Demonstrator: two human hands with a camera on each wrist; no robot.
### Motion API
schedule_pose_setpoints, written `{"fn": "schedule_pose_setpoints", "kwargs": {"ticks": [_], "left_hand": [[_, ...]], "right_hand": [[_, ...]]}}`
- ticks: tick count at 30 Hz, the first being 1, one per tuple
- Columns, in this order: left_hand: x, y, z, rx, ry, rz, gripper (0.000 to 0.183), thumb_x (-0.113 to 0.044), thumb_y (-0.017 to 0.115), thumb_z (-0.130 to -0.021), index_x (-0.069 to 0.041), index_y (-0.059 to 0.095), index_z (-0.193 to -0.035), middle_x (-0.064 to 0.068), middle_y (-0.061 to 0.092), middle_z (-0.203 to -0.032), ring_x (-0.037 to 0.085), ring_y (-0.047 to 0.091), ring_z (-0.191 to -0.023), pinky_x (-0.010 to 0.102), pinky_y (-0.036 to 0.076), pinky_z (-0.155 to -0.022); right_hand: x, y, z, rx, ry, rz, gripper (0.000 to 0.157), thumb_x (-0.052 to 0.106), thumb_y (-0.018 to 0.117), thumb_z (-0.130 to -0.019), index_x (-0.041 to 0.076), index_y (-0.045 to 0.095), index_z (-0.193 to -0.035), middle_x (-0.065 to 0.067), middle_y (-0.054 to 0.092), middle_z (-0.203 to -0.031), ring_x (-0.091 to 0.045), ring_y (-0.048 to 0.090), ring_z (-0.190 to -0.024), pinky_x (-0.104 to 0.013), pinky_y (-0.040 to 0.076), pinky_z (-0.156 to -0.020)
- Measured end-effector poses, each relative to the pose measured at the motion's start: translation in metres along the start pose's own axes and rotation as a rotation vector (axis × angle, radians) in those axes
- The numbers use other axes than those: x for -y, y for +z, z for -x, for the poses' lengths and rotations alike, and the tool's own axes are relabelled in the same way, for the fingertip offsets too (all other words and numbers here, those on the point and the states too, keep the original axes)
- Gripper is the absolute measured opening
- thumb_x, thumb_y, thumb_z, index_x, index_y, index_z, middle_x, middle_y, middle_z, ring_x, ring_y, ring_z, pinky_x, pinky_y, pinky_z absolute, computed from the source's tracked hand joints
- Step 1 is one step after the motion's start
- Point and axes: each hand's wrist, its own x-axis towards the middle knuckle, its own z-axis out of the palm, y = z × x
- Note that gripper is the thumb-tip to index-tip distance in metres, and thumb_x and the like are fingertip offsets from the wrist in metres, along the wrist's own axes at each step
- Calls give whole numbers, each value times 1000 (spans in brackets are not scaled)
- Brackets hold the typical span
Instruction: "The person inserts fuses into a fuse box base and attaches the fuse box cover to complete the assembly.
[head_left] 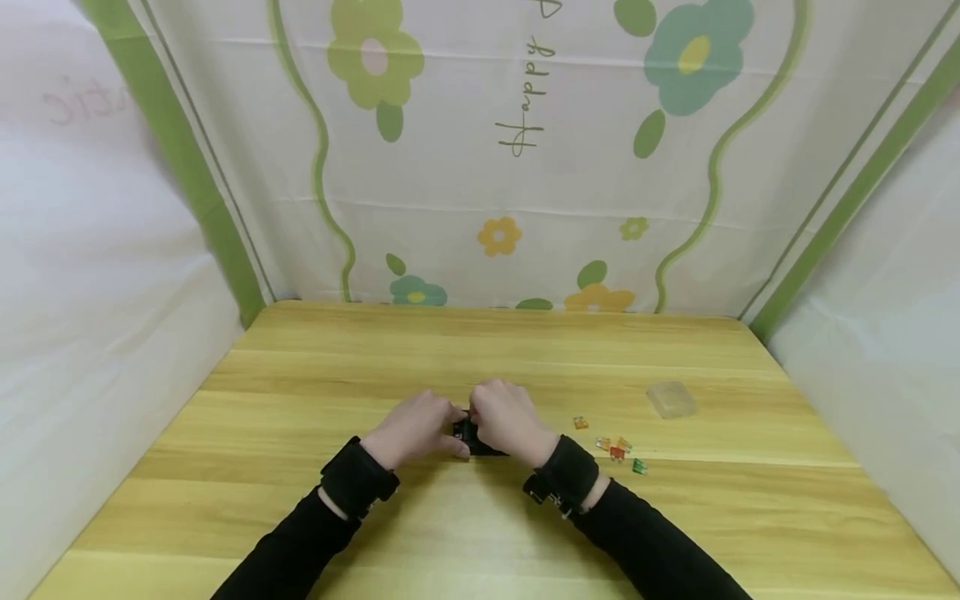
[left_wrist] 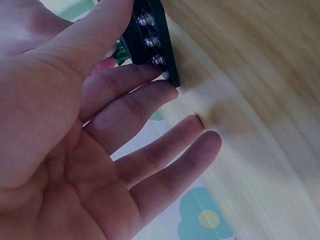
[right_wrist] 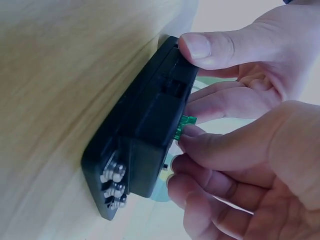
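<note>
A black fuse box point(right_wrist: 150, 130) with metal screw terminals point(right_wrist: 114, 172) at its end stands on the wooden table. My left hand point(head_left: 420, 429) grips one end of it between thumb and fingers; in the left wrist view the two outer fingers of that hand point(left_wrist: 75, 125) stretch out beside the box. At the face of the box sits a green blade fuse point(right_wrist: 186, 125). My right hand point(right_wrist: 240, 165) pinches this fuse at its side, thumb tip against it and fingers bent. In the head view the right hand point(head_left: 513, 421) covers part of the box.
To the right on the table point(head_left: 375, 542) lie several loose blade fuses: an orange one point(head_left: 581, 422), a red one point(head_left: 617, 453) among other orange ones, and a green one point(head_left: 639, 466). Behind them is a clear plastic case point(head_left: 671, 399). A flower-printed cloth point(head_left: 450, 183) hangs behind the table.
</note>
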Motion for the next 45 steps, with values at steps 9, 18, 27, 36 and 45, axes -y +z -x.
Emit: {"fn": "schedule_pose_setpoints", "kwargs": {"ticks": [9, 18, 27, 36, 45], "left_hand": [[1, 0, -1, 6, -18, -26, 35, -37, 76, -76, -12, 73, -101, -9, 31, -55, 6, 26, -49, 20, 22, -49], [-1, 2, -5, 21, -35, -38, 46, -40, 75, -76, -8, 71, -110, -6, 56, -65, 6, 31, -49, 20, 26, -51], [-4, 0, -3, 30, -40, -39, 42, -38, 76, -76, -9, 72, -106, -7, 50, -61, 6, 31, -50, 20, 26, -51], [-2, 1, -2, 16, -24, -38, 42, -38, 76, -75, -9, 72, -104, -8, 50, -61, 5, 32, -51, 19, 26, -51], [-1, 0, -2, 24, -36, -20, 48, -38, 76, -75, -6, 70, -110, 0, 65, -79, 5, 33, -49, 19, 28, -50]], "right_hand": [[0, -1, 0, 2, -5, -2, 18, 4, 68, -81, 15, 65, -68, 7, 47, -61, -7, 37, -50, -19, 28, -44], [-3, -3, 1, 25, 13, -8, 14, 3, 68, -80, 13, 66, -71, 6, 51, -65, -7, 41, -51, -19, 31, -45], [-3, -2, 1, 54, 30, -19, 12, 3, 67, -81, 13, 67, -73, 7, 51, -66, -8, 42, -51, -19, 33, -45], [0, -1, 1, 53, 37, -16, 16, 4, 69, -80, 14, 64, -69, 6, 50, -64, -7, 40, -52, -19, 31, -44], [0, -1, 1, 50, 41, -22, 8, 6, 70, -82, 11, 69, -76, 4, 56, -71, -6, 48, -57, -18, 38, -48]]}}
